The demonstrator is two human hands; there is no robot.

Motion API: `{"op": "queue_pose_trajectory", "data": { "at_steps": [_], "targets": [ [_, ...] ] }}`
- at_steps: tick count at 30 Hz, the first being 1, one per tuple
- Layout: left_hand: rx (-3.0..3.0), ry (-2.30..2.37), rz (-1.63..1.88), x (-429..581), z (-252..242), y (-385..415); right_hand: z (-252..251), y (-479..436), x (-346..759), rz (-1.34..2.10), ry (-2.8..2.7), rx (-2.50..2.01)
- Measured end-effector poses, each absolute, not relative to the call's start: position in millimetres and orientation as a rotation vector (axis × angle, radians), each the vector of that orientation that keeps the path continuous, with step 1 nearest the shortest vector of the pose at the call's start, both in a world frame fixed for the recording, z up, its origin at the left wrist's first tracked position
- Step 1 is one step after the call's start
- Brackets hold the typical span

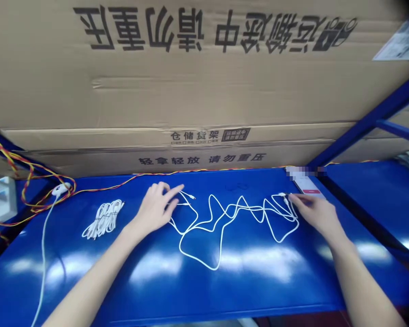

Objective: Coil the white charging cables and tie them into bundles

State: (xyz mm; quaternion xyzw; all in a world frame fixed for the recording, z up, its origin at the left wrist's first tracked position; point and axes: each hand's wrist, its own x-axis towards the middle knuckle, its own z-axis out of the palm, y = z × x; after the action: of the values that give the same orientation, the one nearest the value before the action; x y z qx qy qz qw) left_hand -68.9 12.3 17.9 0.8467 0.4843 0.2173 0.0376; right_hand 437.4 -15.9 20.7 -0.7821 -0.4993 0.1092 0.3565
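The white charging cable (199, 260) lies in loose, crossing loops on the blue steel shelf (225, 290), with an end near each hand. The left hand (153, 210) is open, its fingers spread and its index finger (175, 190) pointing at two small plug ends (190, 196) just beside it; it holds nothing visible. The right hand (313, 212) is half curled at the far end of the cable, its fingertips (293, 197) at a dark connector (287, 195), though whether they grip it cannot be told. Just beyond lies a smartphone (306, 186), partly blurred. Farther left are a bundled white cable (102, 219) and a twisted red, yellow and black wire (157, 174), with a cardboard carton (191, 91) behind. A hard tug on either end could tighten the crossings into a knot or drag the smartphone sideways.
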Motion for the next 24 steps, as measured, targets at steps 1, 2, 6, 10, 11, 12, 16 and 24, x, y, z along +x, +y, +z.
{"op": "queue_pose_trajectory", "data": {
  "at_steps": [1,2,6,10,11,12,16,24],
  "targets": [
    [2.663,1.468,0.59,-65,18,7,22,-18,435,0.243,-1.299,-2.046],
    [2.697,1.477,0.535,-61,16,3,23,-22,430,0.186,-1.31,-2.055],
    [2.683,1.497,0.499,-57,6,-7,34,-54,379,0.08,-1.491,-1.784],
    [2.661,1.461,0.578,-59,2,-18,36,-95,300,0.563,-2.146,-1.365],
    [2.659,1.456,0.592,-59,2,-21,33,-103,284,0.573,-2.298,-1.286],
    [2.652,1.452,0.604,-60,3,-24,30,-108,271,0.549,-2.408,-1.206],
    [2.584,1.461,0.64,-66,6,-36,11,-109,253,0.344,-2.572,-1.094],
    [2.512,1.355,0.629,-88,15,-56,2,-90,282,0.264,-2.469,-1.2]
  ]
}}
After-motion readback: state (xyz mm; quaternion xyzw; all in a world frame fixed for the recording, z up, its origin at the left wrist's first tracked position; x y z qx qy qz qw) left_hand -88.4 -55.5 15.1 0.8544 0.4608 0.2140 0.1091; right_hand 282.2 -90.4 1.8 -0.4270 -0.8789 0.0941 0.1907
